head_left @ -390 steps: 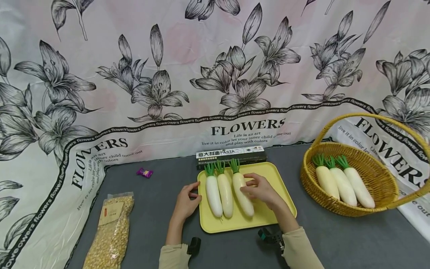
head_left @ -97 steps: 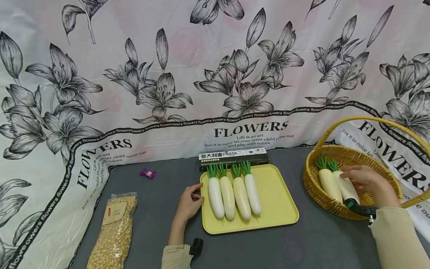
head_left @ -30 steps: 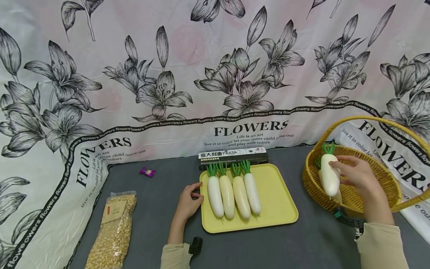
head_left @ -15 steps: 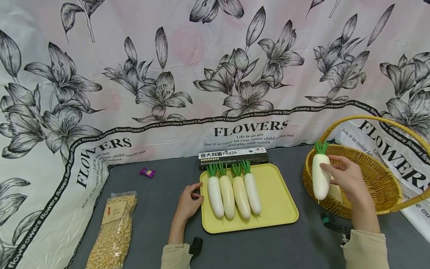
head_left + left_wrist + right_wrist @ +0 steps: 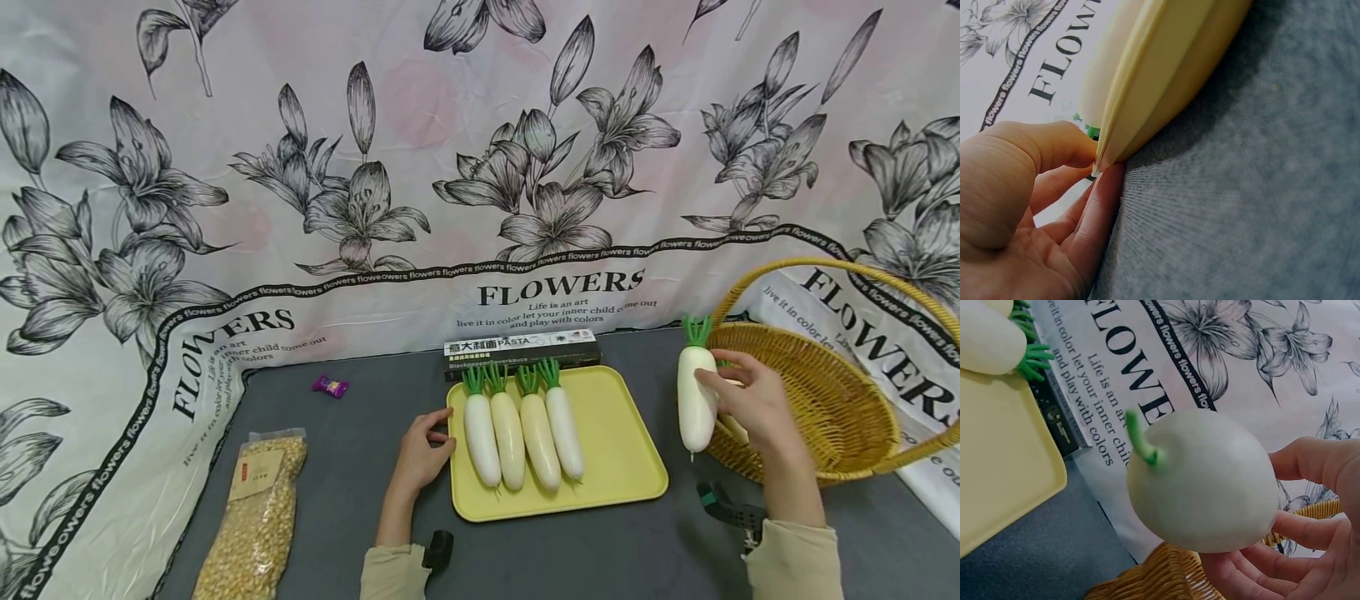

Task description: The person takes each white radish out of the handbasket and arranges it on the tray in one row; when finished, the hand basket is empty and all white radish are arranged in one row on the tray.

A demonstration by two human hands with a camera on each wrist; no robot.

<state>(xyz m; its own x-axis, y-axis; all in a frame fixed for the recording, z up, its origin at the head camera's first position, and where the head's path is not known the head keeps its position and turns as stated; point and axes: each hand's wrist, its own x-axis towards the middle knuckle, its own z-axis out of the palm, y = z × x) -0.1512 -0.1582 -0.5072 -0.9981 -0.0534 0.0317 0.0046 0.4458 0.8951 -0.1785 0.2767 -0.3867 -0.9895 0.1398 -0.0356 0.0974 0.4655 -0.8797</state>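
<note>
My right hand (image 5: 753, 404) grips a white radish (image 5: 697, 408) with green leaf stubs, thumb on one side and fingers on the other. It hangs in the air just left of the wicker basket (image 5: 855, 417). In the right wrist view the radish's (image 5: 1204, 487) rounded root end faces the camera. My left hand (image 5: 422, 450) pinches the left rim of the yellow tray (image 5: 618, 442); the left wrist view has thumb and fingers at the tray's edge (image 5: 1154, 75). Several white and cream radishes (image 5: 507, 442) lie side by side on the tray's left half. A cream radish (image 5: 735, 429) in the basket is mostly hidden.
A black pasta box (image 5: 521, 352) stands behind the tray against the flowered cloth. At the left lie a purple wrapped candy (image 5: 330, 386) and a bag of corn kernels (image 5: 251, 517). The basket's tall handle (image 5: 832, 263) arches over its opening.
Since 13 seconds ago, a fourth radish has joined the tray's row. My right hand has lifted a white radish from the basket and moved it left past the rim. My left hand stays put.
</note>
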